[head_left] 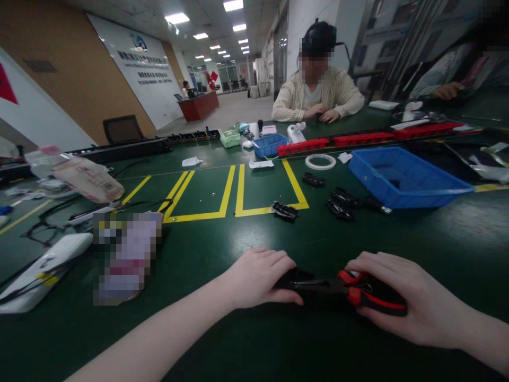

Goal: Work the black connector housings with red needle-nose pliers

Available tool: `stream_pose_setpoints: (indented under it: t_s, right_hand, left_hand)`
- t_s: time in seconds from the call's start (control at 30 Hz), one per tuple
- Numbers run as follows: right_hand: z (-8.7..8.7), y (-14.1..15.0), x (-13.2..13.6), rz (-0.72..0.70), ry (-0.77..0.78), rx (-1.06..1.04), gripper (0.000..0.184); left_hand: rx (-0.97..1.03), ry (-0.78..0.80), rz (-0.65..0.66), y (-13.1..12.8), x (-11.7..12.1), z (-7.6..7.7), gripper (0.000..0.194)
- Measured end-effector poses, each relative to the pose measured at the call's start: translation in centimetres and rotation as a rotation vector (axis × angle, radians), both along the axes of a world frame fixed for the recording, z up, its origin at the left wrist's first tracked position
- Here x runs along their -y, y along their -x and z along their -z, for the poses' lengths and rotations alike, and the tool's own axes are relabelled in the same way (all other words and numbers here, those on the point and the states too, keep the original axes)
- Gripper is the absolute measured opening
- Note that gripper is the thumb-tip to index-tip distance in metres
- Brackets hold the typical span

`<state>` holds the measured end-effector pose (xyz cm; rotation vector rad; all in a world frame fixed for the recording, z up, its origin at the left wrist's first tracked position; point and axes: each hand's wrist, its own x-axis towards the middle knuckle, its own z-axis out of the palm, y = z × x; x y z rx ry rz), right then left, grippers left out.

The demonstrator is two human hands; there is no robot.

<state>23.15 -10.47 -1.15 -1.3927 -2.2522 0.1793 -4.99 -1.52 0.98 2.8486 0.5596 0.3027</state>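
Observation:
My right hand (413, 297) is wrapped round the red and black handles of a pair of pliers (377, 302). Its long jaws point left and reach a black plastic part (294, 278). That part is gripped by my left hand (264, 276), whose fingers cover much of it. Whether the jaws are closed on the part I cannot tell. Beyond my hands a similar black part (284, 210) lies at the corner of a yellow tape outline. More black parts (342, 202) are grouped to its right, with a further one (313, 179) behind them.
At the right stands a blue bin (409, 180) with something black inside. A tape roll (320, 162), a small blue tray (270, 146) and red strips (361, 139) lie farther back. A phone (129, 260), a white power strip (43, 270) and a bottle (85, 175) are at left. A person (318, 90) sits opposite.

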Motion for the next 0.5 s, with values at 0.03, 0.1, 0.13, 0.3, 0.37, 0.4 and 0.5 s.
stream_pose_setpoints:
  t_s: [0.03, 0.1, 0.13, 0.3, 0.37, 0.4, 0.5]
  right_hand:
    - [0.05, 0.00, 0.04, 0.004, 0.006, -0.002, 0.039]
    - [0.12, -0.02, 0.09, 0.008, 0.016, -0.004, 0.038]
    - [0.14, -0.04, 0.10, 0.011, 0.016, -0.003, 0.039]
    - [0.07, -0.15, 0.12, -0.010, -0.014, 0.015, 0.040]
    - [-0.02, -0.17, 0.16, -0.016, -0.031, 0.032, 0.041]
    - [-0.07, -0.19, 0.19, -0.017, -0.040, 0.043, 0.042]
    - [-0.26, -0.35, 0.22, -0.026, -0.058, 0.069, 0.044]
  left_hand:
    - [0.006, 0.006, 0.005, 0.01, 0.03, 0.03, 0.046]
    - [0.014, 0.021, 0.019, 0.06, 0.11, 0.02, 0.048]
    - [0.015, 0.021, 0.026, 0.10, 0.15, -0.02, 0.051]
    - [-0.008, -0.095, 0.067, 0.19, 0.19, -0.36, 0.066]
    - [-0.014, -0.154, 0.089, 0.20, 0.13, -0.37, 0.063]
    - [-0.017, -0.178, 0.097, 0.21, 0.11, -0.35, 0.061]
    - [-0.049, -0.244, 0.105, 0.30, 0.11, -0.25, 0.058]
